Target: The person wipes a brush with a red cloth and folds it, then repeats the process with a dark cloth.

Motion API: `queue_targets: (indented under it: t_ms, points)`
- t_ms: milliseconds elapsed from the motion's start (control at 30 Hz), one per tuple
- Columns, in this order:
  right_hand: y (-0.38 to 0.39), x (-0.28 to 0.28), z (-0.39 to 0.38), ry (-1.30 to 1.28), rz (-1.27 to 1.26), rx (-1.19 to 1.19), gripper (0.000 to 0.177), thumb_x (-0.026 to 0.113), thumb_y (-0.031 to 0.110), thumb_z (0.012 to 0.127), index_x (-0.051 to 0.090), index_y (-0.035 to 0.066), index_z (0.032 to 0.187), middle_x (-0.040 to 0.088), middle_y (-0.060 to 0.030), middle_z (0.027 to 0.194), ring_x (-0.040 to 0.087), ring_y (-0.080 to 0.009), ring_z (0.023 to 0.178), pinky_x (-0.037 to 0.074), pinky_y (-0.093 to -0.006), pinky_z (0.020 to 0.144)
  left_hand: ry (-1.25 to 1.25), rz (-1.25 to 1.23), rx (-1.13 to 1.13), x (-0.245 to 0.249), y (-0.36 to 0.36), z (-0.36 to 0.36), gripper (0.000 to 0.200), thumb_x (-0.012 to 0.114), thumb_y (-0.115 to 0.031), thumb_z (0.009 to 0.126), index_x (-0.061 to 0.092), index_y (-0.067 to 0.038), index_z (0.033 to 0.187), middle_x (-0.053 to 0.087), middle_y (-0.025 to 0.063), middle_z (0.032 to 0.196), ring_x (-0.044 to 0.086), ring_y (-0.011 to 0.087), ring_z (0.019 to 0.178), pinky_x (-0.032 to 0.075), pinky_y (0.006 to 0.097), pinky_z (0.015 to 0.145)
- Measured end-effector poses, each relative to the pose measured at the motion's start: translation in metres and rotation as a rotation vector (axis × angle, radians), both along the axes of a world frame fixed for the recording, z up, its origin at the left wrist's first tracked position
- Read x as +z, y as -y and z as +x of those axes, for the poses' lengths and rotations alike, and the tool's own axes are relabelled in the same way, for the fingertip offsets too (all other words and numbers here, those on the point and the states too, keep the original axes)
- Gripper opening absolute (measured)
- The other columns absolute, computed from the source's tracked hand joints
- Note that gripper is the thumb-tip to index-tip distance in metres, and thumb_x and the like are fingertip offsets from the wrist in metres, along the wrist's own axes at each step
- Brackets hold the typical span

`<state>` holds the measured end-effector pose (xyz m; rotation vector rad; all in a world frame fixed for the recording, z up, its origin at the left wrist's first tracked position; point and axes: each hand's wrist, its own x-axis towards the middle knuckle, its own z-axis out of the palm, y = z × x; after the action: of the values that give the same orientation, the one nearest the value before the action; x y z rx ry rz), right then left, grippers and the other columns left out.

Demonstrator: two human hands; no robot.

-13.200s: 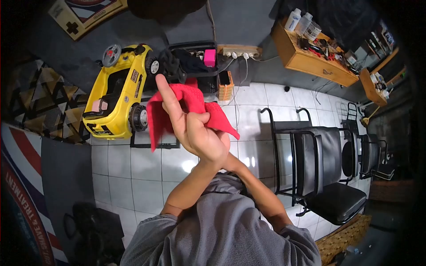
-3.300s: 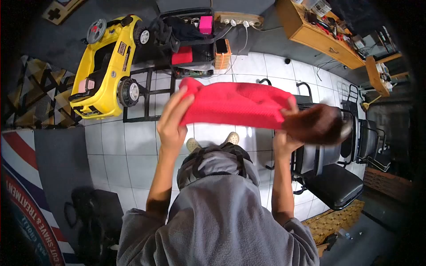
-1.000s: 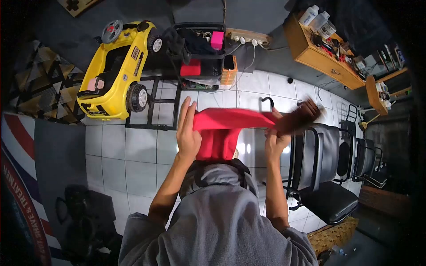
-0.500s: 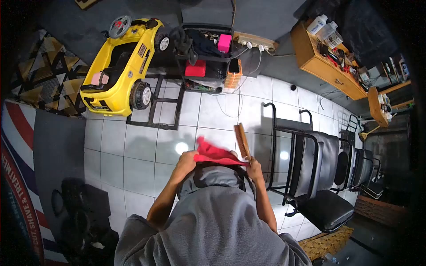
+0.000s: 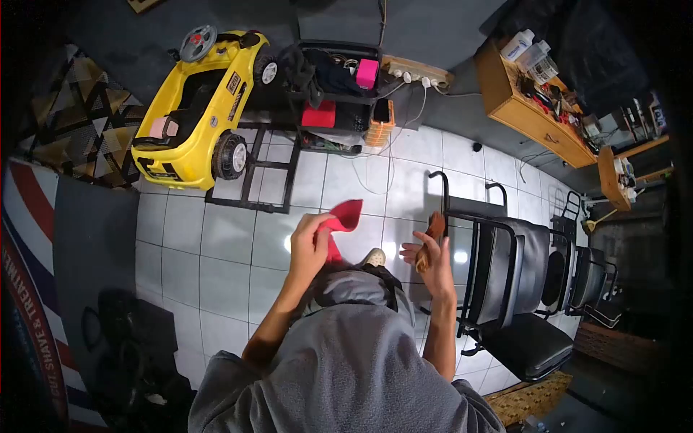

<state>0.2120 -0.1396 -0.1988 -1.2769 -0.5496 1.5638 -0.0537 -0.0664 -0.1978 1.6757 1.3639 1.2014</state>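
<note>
Left hand (image 5: 309, 249): closed on one red cloth (image 5: 345, 215). It is soft and nubby, bunched into a crumpled point above the fingers, with a strip hanging below the fist.
Right hand (image 5: 435, 263): wrapped around one brush (image 5: 433, 229). The back is brown wood and oblong, tilted, sticking up out of the palm. Fingers are partly spread toward the left hand. I can't make out the bristles.
The two hands are apart, and nothing bridges the gap.

Around the grips:
- Glossy white tile floor (image 5: 216, 238) under both hands, with one pale shoe (image 5: 374, 257) toe between them.
- Black padded metal-frame chairs (image 5: 509, 263) just outboard of the right hand. I count three in a row, the far ones small.
- One yellow plastic toy car (image 5: 195, 119) well beyond the left hand.
- One black rack (image 5: 333, 86) beside the car, ahead of the cloth.
- One wooden shelf (image 5: 534, 119) far past the brush, with three white bottles (image 5: 534, 52) on top.

Change from 0.5 s ago: the cloth was then stretched flat between both hands, close to the chest. Now the right hand has let go of it and keeps only the brush. The left hand has lifted the cloth forward, gathered up, and the brush has tipped from upright to slanted.
</note>
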Motion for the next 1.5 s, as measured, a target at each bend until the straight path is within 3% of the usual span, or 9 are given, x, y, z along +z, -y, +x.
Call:
queue_targets:
  t_ms: [67,300,367,467,633,1000,1200,1300,1500]
  points:
    - [0.0,0.009,-0.004,-0.291,0.064,-0.043,0.063,0.031,0.052,0.097,0.043,-0.001,0.129,0.061,-0.0193,0.103,0.062,-0.0255,0.097,0.049,-0.0356,0.08,0.019,-0.074,-0.093,0.013,0.003,0.005,0.018,0.055,0.002,0.082,0.063,-0.003,0.097,0.061,0.0114,0.083,0.059,0.0244,0.071,0.046,0.0302,0.061]
    - [-0.011,0.036,-0.014,1.193,-0.079,0.409,0.021,0.063,0.021,0.086,0.067,0.005,0.098,0.062,-0.0143,0.106,0.063,-0.0318,0.095,0.051,-0.0397,0.079,0.095,-0.063,-0.356,0.062,0.005,0.021,0.023,0.059,0.005,0.077,0.064,-0.001,0.099,0.063,0.008,0.086,0.057,0.0136,0.069,0.044,0.0235,0.059]
    - [-0.016,0.038,-0.023,1.108,0.372,0.173,0.02,0.06,0.011,0.084,0.066,0.003,0.102,0.061,-0.0146,0.109,0.063,-0.0292,0.093,0.051,-0.038,0.076,0.058,-0.071,-0.42,0.071,0.004,0.019,0.024,0.06,0.005,0.076,0.064,-0.001,0.099,0.062,0.0093,0.088,0.058,0.0158,0.07,0.046,0.0257,0.062]
    - [-0.019,0.059,-0.035,0.667,0.476,0.138,0.031,0.057,-0.006,0.078,0.063,0.002,0.107,0.057,-0.0148,0.115,0.061,-0.0201,0.088,0.049,-0.0285,0.073,-0.027,0.077,-0.431,0.071,-0.002,0.02,0.024,0.059,0.006,0.076,0.064,-0.001,0.098,0.062,0.0101,0.088,0.06,0.0164,0.072,0.047,0.0272,0.062]
    - [-0.028,0.082,-0.065,0.757,0.346,0.293,0.038,0.061,-0.009,0.07,0.062,0.002,0.106,0.064,-0.0125,0.093,0.058,-0.0163,0.068,0.045,-0.0243,0.063,0.153,-0.185,-0.503,0.076,-0.004,0.027,0.026,0.069,-0.004,0.077,0.055,0.0,0.1,0.061,0.0102,0.09,0.061,0.0165,0.08,0.049,0.0283,0.068]
    - [-0.023,0.14,-0.018,0.985,0.784,-0.719,0.035,0.064,0.021,0.086,0.058,0.0,0.113,0.065,-0.0072,0.087,0.062,-0.0134,0.075,0.05,-0.0254,0.068,-0.192,-0.344,-0.759,-0.083,0.022,0.03,0.035,0.061,-0.029,0.088,0.06,-0.001,0.11,0.066,0.0189,0.095,0.064,0.0331,0.087,0.049,0.0377,0.077]
    - [-0.006,0.139,0.008,0.801,0.293,0.355,0.083,0.074,0.015,0.069,0.034,0.007,0.142,0.068,-0.0157,0.093,0.068,-0.0224,0.088,0.053,-0.0338,0.079,-0.051,-0.146,-0.619,0.019,0.012,0.042,0.021,0.055,-0.002,0.08,0.058,0.001,0.101,0.059,0.0181,0.093,0.059,0.0368,0.086,0.047,0.0391,0.074]
    - [-0.015,0.102,-0.024,0.973,0.225,0.679,0.054,0.067,0.006,0.072,0.053,0.005,0.124,0.063,-0.0195,0.084,0.063,-0.0366,0.072,0.05,-0.0337,0.069,-0.07,-0.089,-0.707,0.046,0.009,0.049,0.028,0.06,-0.002,0.08,0.054,-0.002,0.107,0.059,0.0164,0.098,0.058,0.0371,0.09,0.048,0.0405,0.074]
    - [-0.01,0.089,-0.02,0.877,0.434,0.335,0.032,0.063,0.004,0.069,0.06,-0.002,0.1,0.062,-0.0171,0.076,0.061,-0.0266,0.065,0.049,-0.0302,0.065,-0.016,-0.306,-0.694,0.038,0.004,0.031,0.036,0.065,-0.006,0.078,0.054,-0.001,0.112,0.061,0.018,0.104,0.06,0.0363,0.097,0.049,0.0399,0.082]
